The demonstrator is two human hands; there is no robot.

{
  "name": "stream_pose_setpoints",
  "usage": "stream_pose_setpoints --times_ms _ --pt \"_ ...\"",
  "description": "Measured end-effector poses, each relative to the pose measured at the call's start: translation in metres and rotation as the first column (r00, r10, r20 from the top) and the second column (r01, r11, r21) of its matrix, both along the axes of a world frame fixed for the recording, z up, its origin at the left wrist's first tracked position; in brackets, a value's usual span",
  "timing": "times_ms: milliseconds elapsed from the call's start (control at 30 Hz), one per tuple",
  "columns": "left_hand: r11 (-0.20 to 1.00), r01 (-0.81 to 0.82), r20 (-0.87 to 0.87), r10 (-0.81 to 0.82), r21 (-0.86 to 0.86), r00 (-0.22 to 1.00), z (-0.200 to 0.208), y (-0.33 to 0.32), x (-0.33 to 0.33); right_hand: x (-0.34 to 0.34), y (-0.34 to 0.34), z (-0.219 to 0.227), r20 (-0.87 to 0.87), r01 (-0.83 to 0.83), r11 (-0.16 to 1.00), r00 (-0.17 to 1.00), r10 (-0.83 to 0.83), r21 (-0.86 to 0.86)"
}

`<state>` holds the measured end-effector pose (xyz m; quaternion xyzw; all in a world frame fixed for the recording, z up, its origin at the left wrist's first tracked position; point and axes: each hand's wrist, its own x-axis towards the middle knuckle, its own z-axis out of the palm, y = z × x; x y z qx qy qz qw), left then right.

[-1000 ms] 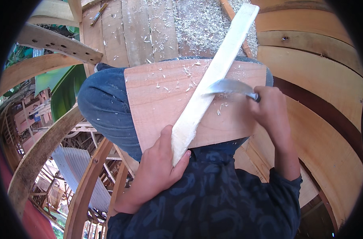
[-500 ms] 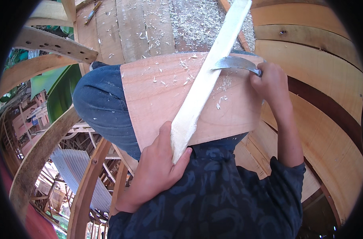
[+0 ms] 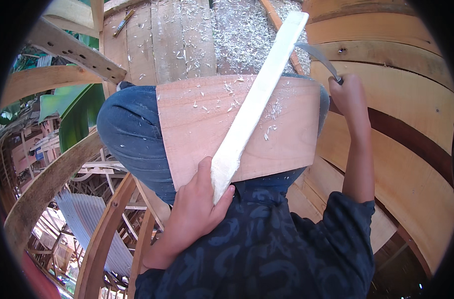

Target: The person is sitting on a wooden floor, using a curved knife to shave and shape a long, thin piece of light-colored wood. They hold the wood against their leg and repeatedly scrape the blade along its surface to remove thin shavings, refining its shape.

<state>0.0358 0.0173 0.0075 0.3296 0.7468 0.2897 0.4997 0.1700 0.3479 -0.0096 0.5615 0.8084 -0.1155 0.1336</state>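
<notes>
A long pale strip of wood [image 3: 259, 102] slants across my lap, its narrow far end raised beyond my knees. Around its near end my left hand [image 3: 199, 204] is closed, thumb on one side and fingers on the other. My right hand [image 3: 349, 94] grips the dark handle of a curved knife [image 3: 322, 59]. The blade's tip meets or lies just behind the strip's right edge near the far end; which one I cannot tell. Under the strip, a thin reddish wooden board [image 3: 282, 149] rests on my thighs with curled shavings scattered over it.
Plank flooring [image 3: 167, 45] strewn with wood shavings [image 3: 242, 40] lies ahead. A small marker-like stick [image 3: 123, 23] is at the far left. Curved plank walls [image 3: 386, 89] rise close on my right. At left, open wooden ribs [image 3: 107, 234] stand above a corrugated sheet [image 3: 90, 219] and leaves.
My right hand has carried the knife outward, from about the strip's middle toward its far end. The far end of the strip has dipped slightly in view. My left hand keeps its hold.
</notes>
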Motion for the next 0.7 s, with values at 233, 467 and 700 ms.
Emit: stream_pose_setpoints --times_ms 233,467,700 --pt "1.0 0.01 0.09 -0.009 -0.018 0.996 0.0 0.001 -0.007 -0.002 -0.116 0.012 -0.13 -0.452 0.879 0.891 0.436 -0.151" --pt "0.998 -0.003 0.145 0.012 -0.063 0.989 0.004 0.006 -0.009 -0.004 -0.105 0.0 -0.058 -0.447 0.885 0.894 0.443 -0.129" --pt "1.0 -0.012 0.169 0.016 -0.026 0.986 0.003 0.002 -0.007 -0.007 -0.052 -0.009 0.117 -0.191 0.981 0.974 0.194 -0.032"
